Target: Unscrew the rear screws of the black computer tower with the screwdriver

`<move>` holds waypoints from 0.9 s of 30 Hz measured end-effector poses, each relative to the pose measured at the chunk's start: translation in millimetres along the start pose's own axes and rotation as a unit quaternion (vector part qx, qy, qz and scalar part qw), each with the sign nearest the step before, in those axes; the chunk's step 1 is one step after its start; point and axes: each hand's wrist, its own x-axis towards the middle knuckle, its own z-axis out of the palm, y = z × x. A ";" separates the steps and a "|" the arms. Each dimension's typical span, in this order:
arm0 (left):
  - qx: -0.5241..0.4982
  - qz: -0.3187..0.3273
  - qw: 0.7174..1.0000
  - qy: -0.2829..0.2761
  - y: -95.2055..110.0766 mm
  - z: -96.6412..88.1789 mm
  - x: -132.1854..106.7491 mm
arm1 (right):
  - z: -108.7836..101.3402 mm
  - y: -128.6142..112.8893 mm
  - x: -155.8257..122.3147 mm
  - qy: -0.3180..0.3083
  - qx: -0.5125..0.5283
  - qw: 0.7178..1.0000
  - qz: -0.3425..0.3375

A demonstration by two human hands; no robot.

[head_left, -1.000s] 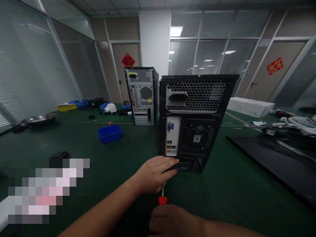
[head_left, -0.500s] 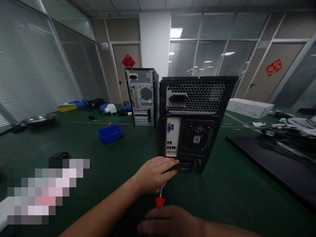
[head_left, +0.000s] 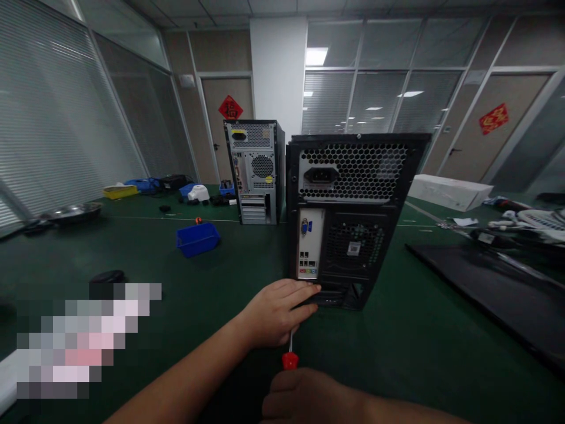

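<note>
A black computer tower (head_left: 353,218) stands upright on the green table (head_left: 397,347), its rear panel facing me. My left hand (head_left: 276,312) rests at the tower's lower left rear corner, fingers pressed together around the metal shaft of a red-handled screwdriver (head_left: 290,356). My right hand (head_left: 309,397) is at the bottom edge, curled around the screwdriver's red handle; its fingers are mostly hidden. The tip of the screwdriver is covered by my left hand.
A second tower (head_left: 253,171), silver-backed, stands farther back. A blue bin (head_left: 198,238) sits to the left, a dark flat panel (head_left: 494,294) lies at right, a white box (head_left: 448,191) behind it. Small items clutter the far left and right edges.
Almost nothing moved; my right hand and the screwdriver handle shifted slightly sideways and back while the left hand stayed at the tower's corner.
</note>
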 end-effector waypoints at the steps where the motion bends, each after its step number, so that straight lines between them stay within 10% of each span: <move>1: -0.001 0.001 1.000 -0.001 -0.1 0.2 -0.2 | -0.8 0.5 0.5 0.014 0.002 1.000 -0.001; 11: 0.002 0.001 1.000 0.006 1.3 -2.5 1.0 | -30.4 0.6 12.3 0.199 -0.035 0.979 0.001; 27: 0.002 -0.003 1.000 -0.007 0.9 1.3 -0.8 | -19.1 0.0 1.1 0.069 0.012 0.997 0.031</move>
